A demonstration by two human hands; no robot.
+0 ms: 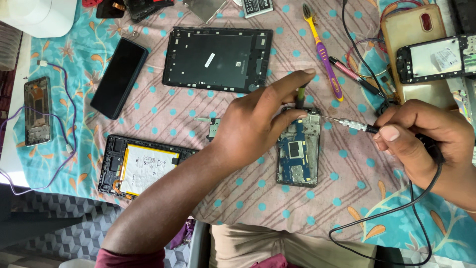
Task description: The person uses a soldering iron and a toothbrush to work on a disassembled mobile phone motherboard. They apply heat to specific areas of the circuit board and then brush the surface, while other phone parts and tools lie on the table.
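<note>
Metal, plastic and cloth under my hands

Between my hands I see a glossy blue circuit board (pixel 296 154); the soldering iron (pixel 353 125) tip shines metallic; the matt dotted cloth (pixel 248 198) looks soft beneath.

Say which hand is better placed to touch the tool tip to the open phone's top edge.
Right. The right hand holds the corded tool, its tip at the phone's top edge. The left hand pinches a dark green stick there.

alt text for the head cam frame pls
Left hand holds a thin tool on an opened phone with a blue circuit board, while the right hand aims a corded soldering iron at its top edge, on a dotted cloth.
</note>
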